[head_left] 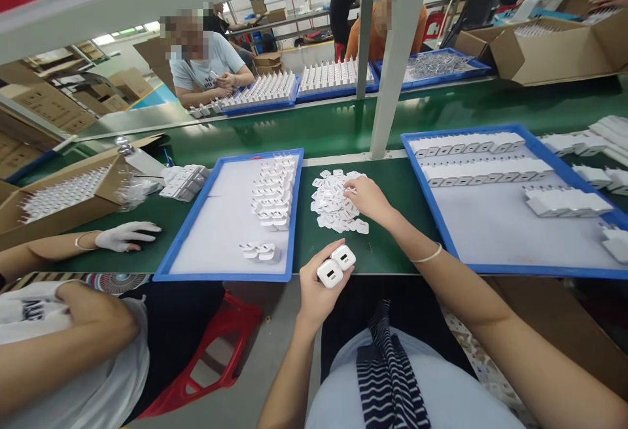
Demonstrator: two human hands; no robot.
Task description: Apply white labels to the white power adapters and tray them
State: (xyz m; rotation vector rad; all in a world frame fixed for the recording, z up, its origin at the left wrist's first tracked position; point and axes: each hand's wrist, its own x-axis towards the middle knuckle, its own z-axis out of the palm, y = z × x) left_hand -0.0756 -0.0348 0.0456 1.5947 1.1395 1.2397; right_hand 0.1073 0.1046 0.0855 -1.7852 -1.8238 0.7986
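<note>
Two white USB chargers (330, 273) sit side by side in my left hand (313, 295), their port ends facing up. The fingers of that hand are closed around them, just in front of the table's edge. My right hand (369, 199) reaches over a heap of small flat white plastic pieces (331, 201) on the green tabletop. Its fingertips are pinched together at the heap's right side. Whatever is between them is hidden.
Left of the heap stands a blue-rimmed tray (294, 233) with rows of chargers; another blue-rimmed tray (432, 210) with chargers is at right. A co-worker's gloved hand (125, 237) rests at far left, near an open carton (105, 187). A white post (392, 82) rises behind the heap.
</note>
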